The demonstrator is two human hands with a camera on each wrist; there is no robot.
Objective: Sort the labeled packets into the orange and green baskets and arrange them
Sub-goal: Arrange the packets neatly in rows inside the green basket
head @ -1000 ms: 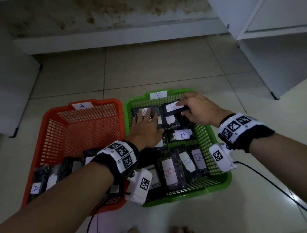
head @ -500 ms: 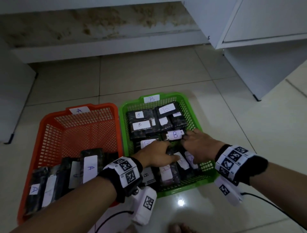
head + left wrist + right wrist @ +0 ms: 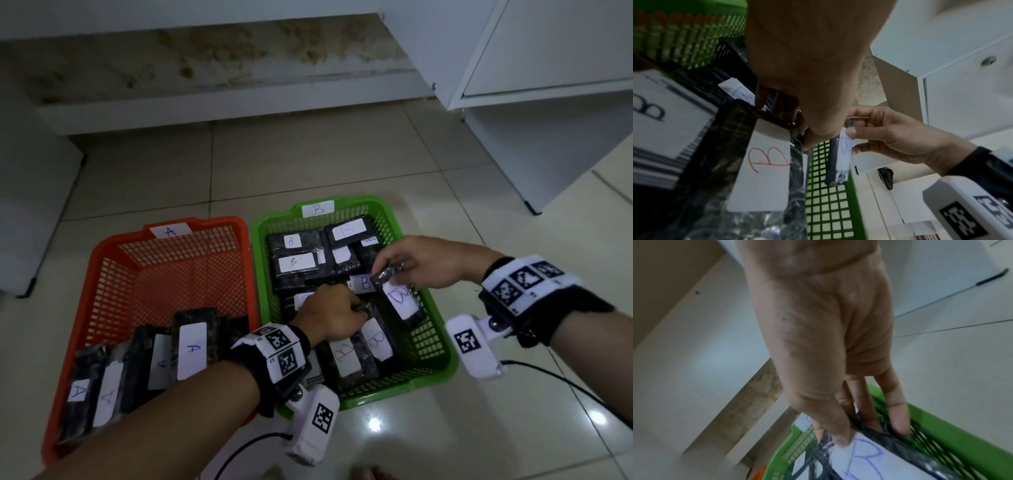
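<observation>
The green basket [image 3: 442, 356], tagged B, holds several black packets with white B labels. My right hand [image 3: 390, 274] pinches the top end of one blue-B packet [image 3: 399, 298] and holds it tilted up over the basket's right side; the right wrist view shows thumb and fingers on that packet [image 3: 869, 464]. My left hand [image 3: 356, 310] curls over the top edge of a red-B packet [image 3: 344, 356] in the near row, and its fingers [image 3: 781, 104] hook that packet [image 3: 764, 170]. The orange basket [image 3: 113, 246], tagged A, has several A packets [image 3: 191, 349] standing at its near end.
Both baskets sit side by side on a glossy tiled floor [image 3: 308, 161]. A white cabinet [image 3: 548, 102] stands at the back right and a stained wall base [image 3: 222, 102] runs behind. Cables [image 3: 555, 377] trail from my wrist cameras across the floor.
My right hand has lifted a blue-B packet out of the near row and raised it to the right. My left hand stays on the near-row packets.
</observation>
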